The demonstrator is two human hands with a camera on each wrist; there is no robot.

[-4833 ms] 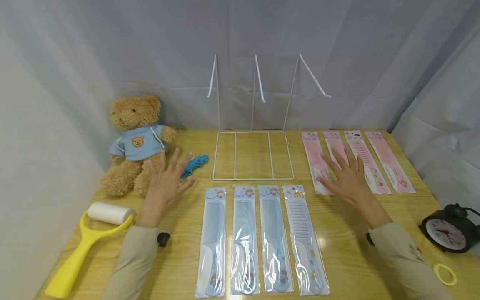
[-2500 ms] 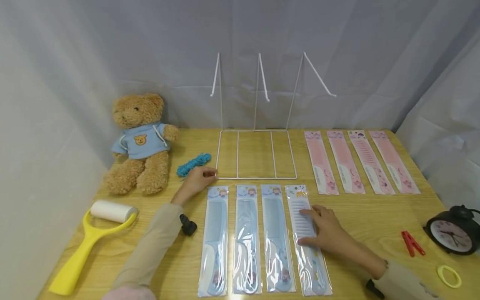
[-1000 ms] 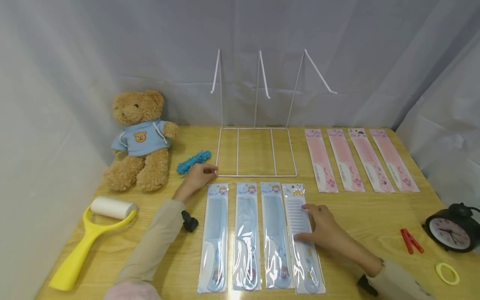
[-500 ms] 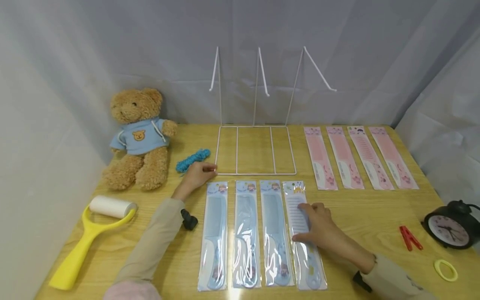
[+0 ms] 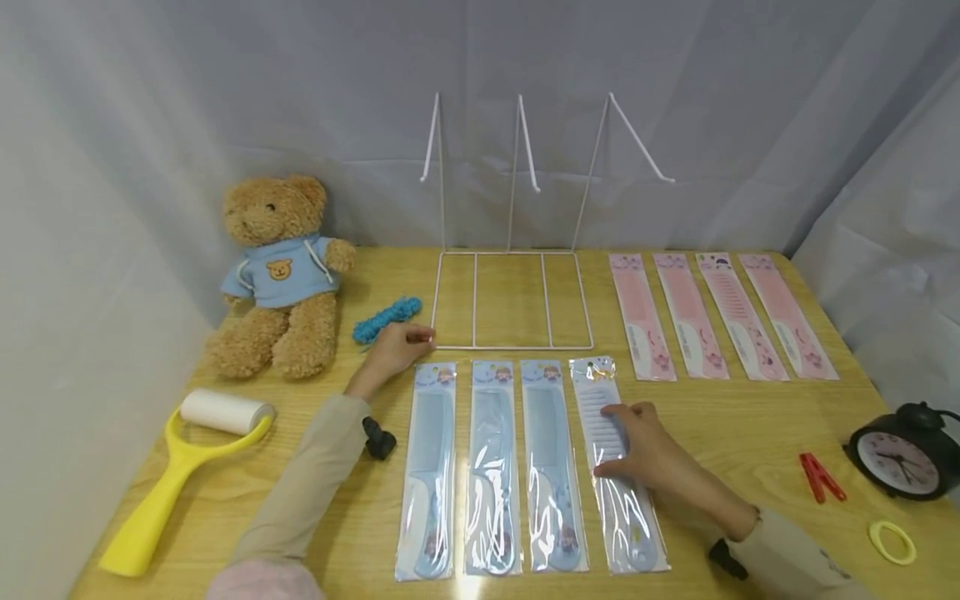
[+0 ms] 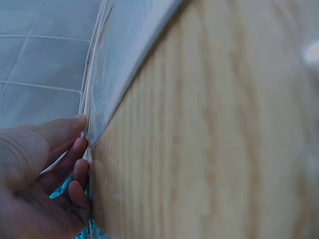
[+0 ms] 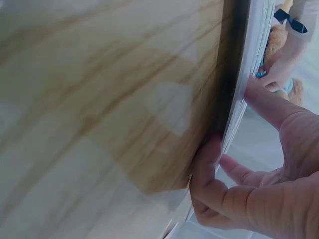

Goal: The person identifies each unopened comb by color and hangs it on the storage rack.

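Note:
My left hand (image 5: 393, 350) pinches the front left corner of a white wire rack (image 5: 517, 347) with three upright hooks. In the left wrist view, thumb and fingertip meet at that corner. My right hand (image 5: 648, 450) grips a bagged pale blue wide-tooth comb (image 5: 595, 429) at its right side. The thumb lies on its face, and in the right wrist view fingers curl at the edge of the comb's bag (image 7: 240, 74), which stands off the wood over a dark shadow. Three more bagged blue combs (image 5: 551, 467) lie in a row to its left.
Several bagged pink combs (image 5: 641, 321) lie at the back right. A teddy bear (image 5: 281, 275), blue cord (image 5: 386, 321) and yellow-handled roller (image 5: 180, 467) are on the left. A black alarm clock (image 5: 900, 454), red clip (image 5: 821, 477) and yellow ring (image 5: 892, 542) sit on the right.
Both hands have come down from spread above the table, the left to the rack's corner, the right to the wide-tooth comb. Lately that comb has shifted slightly right and tilted up.

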